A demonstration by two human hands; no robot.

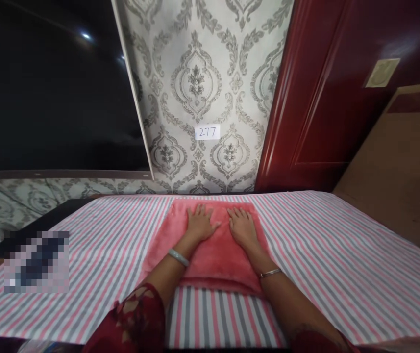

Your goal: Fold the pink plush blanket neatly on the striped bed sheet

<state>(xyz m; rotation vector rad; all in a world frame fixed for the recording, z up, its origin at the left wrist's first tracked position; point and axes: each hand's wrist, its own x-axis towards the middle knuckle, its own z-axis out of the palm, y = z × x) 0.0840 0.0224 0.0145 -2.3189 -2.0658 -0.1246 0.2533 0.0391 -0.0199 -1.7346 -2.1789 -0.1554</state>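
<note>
A pink plush cloth [210, 255], folded into a rough rectangle, lies on a striped sheet [95, 245] in front of me. On its upper left part my left hand [199, 223] rests flat, fingers spread and thumb pointing inward. My right hand [242, 226] presses flat on the upper right part, its fingers slightly apart. Neither hand grips anything. The near edge of the cloth shows stacked layers. I wear a pale bangle [178, 257] on the left wrist and a thin metal bracelet [270, 272] on the right.
Behind the sheet stands a patterned wall with a paper label [207, 132] reading 277. A large dark screen [55, 93] is at the left. To the right are a dark red panel [320, 98] and a cardboard box [397, 171]. A blurred-out item [37, 262] lies at the left.
</note>
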